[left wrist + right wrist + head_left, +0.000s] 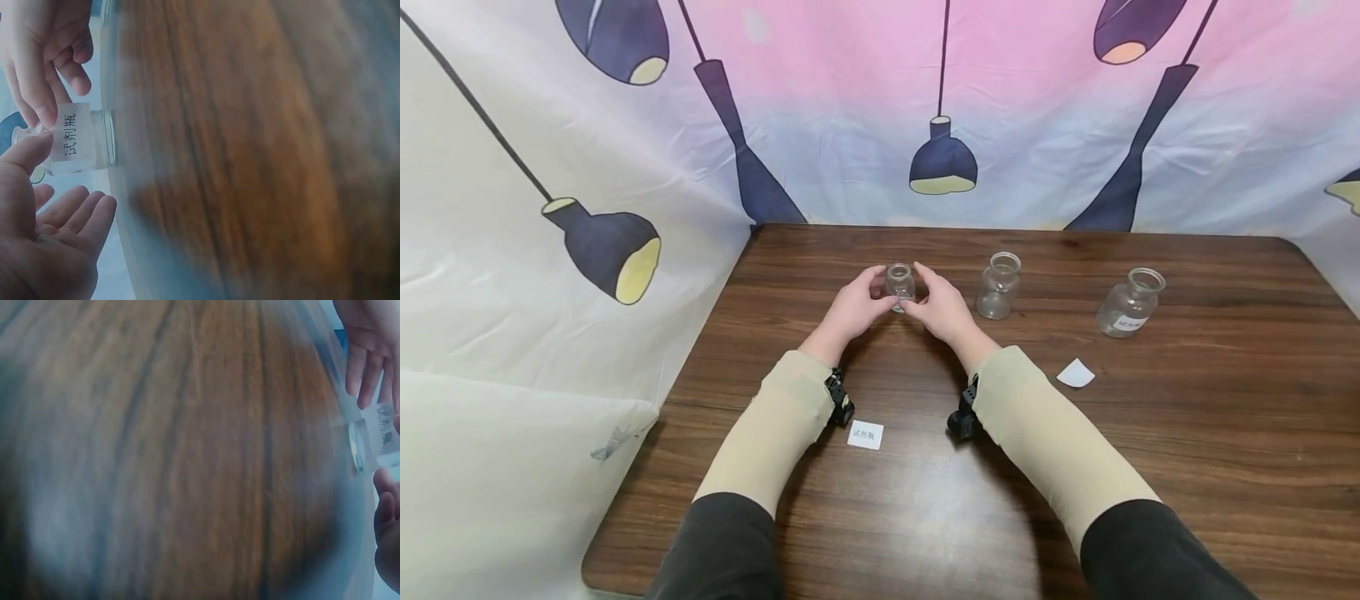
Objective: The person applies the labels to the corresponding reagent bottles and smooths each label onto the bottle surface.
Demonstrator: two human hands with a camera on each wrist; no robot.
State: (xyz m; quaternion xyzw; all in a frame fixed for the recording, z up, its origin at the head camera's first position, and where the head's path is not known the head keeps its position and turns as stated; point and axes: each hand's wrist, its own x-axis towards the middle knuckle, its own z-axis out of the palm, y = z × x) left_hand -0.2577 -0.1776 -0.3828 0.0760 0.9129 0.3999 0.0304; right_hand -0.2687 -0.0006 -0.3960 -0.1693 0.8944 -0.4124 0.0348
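A small clear glass bottle (pixel 900 282) stands on the table between my two hands. A white printed label (pixel 78 132) lies on its front. My left hand (pixel 857 307) is at the bottle's left side, its thumb (pixel 32 150) pressing near the label's upper edge. From the other side, my right hand (pixel 942 307) touches the same edge with its thumb, the two thumb tips close together. The other fingers of both hands spread loosely beside the glass. In the right wrist view the bottle's base (pixel 356 447) shows and the rest is partly cut off.
A larger glass bottle (pixel 998 287) without a visible label stands to the right. Farther right is a labelled glass bottle (pixel 1131 304). A printed label (pixel 866 434) lies near my left wrist, a blank white paper piece (pixel 1076 373) beyond my right forearm. A patterned cloth (pixel 850 167) hangs behind the table.
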